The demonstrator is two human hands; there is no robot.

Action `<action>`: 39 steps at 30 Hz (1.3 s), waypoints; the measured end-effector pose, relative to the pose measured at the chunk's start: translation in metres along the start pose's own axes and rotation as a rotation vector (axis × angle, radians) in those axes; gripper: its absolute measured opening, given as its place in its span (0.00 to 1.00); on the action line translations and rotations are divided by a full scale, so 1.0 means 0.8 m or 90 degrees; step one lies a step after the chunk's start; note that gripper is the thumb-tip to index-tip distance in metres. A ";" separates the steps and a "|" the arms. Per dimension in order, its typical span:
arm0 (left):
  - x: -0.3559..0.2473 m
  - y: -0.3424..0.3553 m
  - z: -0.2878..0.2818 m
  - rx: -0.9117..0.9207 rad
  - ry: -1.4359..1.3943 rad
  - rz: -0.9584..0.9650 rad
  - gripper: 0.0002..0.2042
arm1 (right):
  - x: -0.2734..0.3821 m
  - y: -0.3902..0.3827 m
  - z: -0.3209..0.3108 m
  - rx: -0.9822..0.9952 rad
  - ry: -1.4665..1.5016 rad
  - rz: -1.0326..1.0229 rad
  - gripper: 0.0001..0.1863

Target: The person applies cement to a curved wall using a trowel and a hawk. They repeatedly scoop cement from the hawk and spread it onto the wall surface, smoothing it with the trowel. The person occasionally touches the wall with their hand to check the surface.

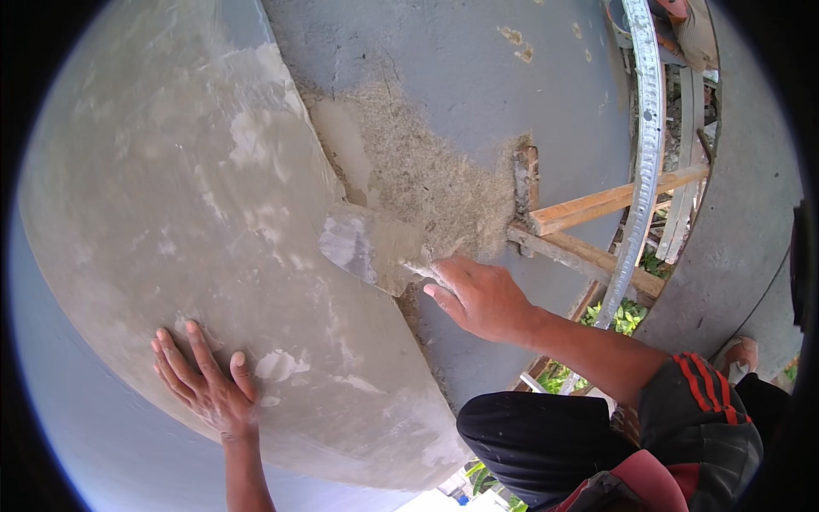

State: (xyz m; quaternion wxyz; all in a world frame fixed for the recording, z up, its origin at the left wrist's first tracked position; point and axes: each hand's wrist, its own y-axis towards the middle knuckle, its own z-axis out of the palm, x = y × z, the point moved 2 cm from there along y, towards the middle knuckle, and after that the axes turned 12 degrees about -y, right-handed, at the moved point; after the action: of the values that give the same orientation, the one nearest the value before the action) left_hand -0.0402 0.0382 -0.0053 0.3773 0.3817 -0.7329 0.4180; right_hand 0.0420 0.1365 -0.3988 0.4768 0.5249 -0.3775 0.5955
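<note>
My right hand point(482, 299) is closed round the short, plaster-smeared handle of a trowel point(351, 242). Its wide, flat blade lies against the edge of a smooth grey-beige plaster layer point(256, 196), shiny metal at one end and coated with wet-looking plaster nearer my fingers. To the left, my left hand point(205, 384) rests on the plastered surface, fingers outstretched and holding nothing. Pale patches mark the plaster beside it. Right of the layer's edge, a rough, sandy patch point(426, 162) breaks up the smoother grey wall point(546, 94).
Wooden beams point(614, 205) meet the wall on the right, with a small upright wood piece point(526, 179) beside them. A perforated metal strip point(646, 128) crosses them. Beyond lies a concrete ledge point(725, 256). Green plants point(627, 316) show through the gap below. Another person's foot point(740, 354) is at far right.
</note>
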 end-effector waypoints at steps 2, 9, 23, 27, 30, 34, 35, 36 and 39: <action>0.000 0.000 0.001 0.001 0.005 -0.007 0.33 | 0.002 -0.012 0.002 0.023 -0.018 -0.008 0.17; 0.000 -0.002 0.000 0.012 0.010 -0.017 0.33 | 0.000 0.025 -0.024 -0.003 0.040 0.034 0.17; 0.000 -0.001 0.000 0.009 0.011 -0.018 0.33 | -0.005 -0.059 0.016 -0.004 0.043 0.031 0.18; 0.000 -0.002 0.002 0.004 0.012 -0.021 0.33 | -0.010 -0.039 0.008 -0.012 0.043 0.045 0.17; 0.000 -0.001 0.002 0.000 0.012 -0.019 0.33 | -0.009 -0.028 0.010 -0.017 0.017 0.009 0.17; -0.001 0.001 0.001 0.009 0.006 -0.021 0.33 | 0.003 -0.042 0.016 0.055 0.003 -0.012 0.19; -0.001 0.001 0.001 0.011 0.005 -0.022 0.33 | 0.009 -0.050 0.017 0.078 0.010 -0.020 0.19; -0.001 0.001 0.000 0.008 0.007 -0.021 0.33 | 0.012 -0.054 0.017 0.101 0.016 -0.027 0.18; -0.001 0.000 -0.001 0.003 0.009 -0.018 0.33 | 0.019 -0.046 0.016 -0.040 0.052 0.003 0.18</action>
State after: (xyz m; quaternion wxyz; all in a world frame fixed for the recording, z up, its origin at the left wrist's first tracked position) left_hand -0.0398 0.0389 -0.0054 0.3874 0.3903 -0.7237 0.4170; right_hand 0.0809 0.1365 -0.3838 0.5065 0.4837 -0.3775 0.6058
